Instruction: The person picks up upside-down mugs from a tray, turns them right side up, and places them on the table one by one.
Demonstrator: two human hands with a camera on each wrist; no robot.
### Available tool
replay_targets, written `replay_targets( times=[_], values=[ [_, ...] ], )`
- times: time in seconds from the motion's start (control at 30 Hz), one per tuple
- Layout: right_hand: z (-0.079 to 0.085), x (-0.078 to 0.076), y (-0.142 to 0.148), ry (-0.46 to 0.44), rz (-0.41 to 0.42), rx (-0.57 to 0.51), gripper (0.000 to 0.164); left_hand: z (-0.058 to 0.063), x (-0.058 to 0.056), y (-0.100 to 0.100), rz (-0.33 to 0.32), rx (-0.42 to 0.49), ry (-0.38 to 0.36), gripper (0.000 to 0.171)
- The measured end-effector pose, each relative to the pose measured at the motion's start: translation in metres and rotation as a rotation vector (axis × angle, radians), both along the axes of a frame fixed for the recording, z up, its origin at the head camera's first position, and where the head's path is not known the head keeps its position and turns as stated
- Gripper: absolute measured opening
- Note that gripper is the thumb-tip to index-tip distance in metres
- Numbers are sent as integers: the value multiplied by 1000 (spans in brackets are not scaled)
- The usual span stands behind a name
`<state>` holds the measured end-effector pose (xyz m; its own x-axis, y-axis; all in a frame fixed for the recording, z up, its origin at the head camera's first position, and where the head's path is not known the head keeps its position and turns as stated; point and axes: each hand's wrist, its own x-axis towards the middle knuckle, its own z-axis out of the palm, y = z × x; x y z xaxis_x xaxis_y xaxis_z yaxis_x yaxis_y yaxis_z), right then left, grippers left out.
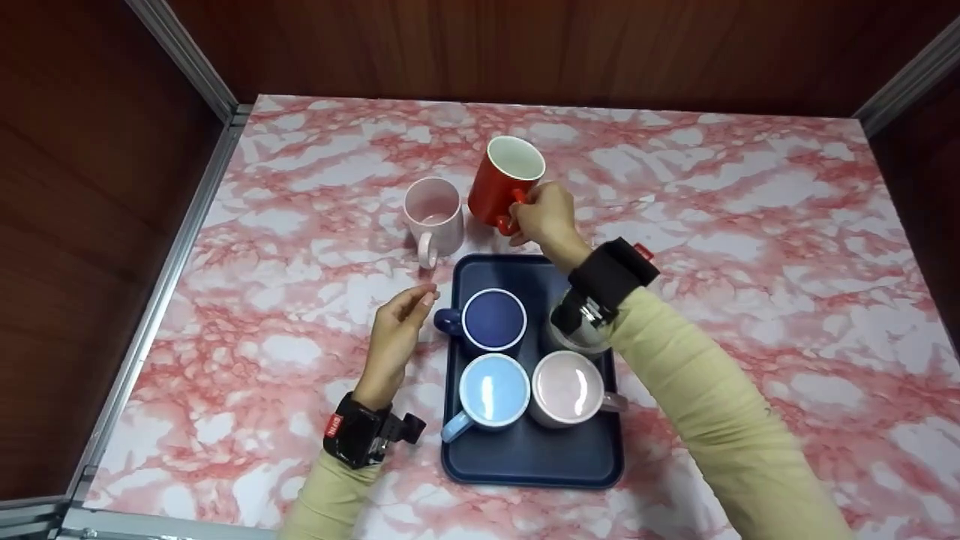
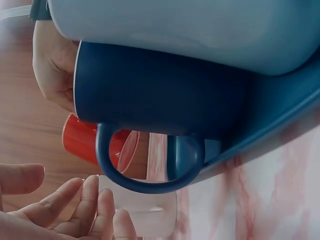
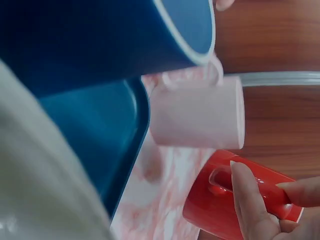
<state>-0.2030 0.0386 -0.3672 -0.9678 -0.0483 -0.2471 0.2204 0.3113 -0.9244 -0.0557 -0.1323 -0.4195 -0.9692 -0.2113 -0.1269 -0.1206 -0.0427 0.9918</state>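
Fingers and thumb of my right hand (image 1: pixel 550 217) pinch the handle of a red mug (image 1: pixel 496 180) with a white inside. Tilted, the mug hangs over the table beyond the tray, as the right wrist view also shows. To its left a pale pink mug (image 1: pixel 442 225) stands upright, handle toward me. My left hand (image 1: pixel 391 341) is just below that handle, holding nothing, its fingers loosely extended in the left wrist view. Beside it is a dark blue mug (image 1: pixel 495 321) on a dark blue tray (image 1: pixel 532 461).
The tray also carries a light blue mug (image 1: pixel 493 391), a pinkish mug (image 1: pixel 568 390) and a whitish mug (image 1: pixel 581 341) partly hidden under my right wrist. Wooden panels (image 1: pixel 525 52) stand behind and at both sides of the marbled table (image 1: pixel 300 315). A metal rail (image 1: pixel 161 292) runs along the left edge.
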Motion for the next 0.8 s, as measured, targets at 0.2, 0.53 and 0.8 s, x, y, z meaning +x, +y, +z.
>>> replay_targets(
  times=[0.2, 0.53, 0.8],
  values=[
    [-3, -8, -10, -30, -11, 99, 13, -3, 1, -2, 5, -6, 9, 28],
    [-13, -9, -19, 2, 17, 217, 18, -3, 2, -2, 69, -1, 15, 25],
    [-21, -7, -23, 83, 47, 361, 13, -3, 4, -5, 84, 2, 2, 23]
  ],
)
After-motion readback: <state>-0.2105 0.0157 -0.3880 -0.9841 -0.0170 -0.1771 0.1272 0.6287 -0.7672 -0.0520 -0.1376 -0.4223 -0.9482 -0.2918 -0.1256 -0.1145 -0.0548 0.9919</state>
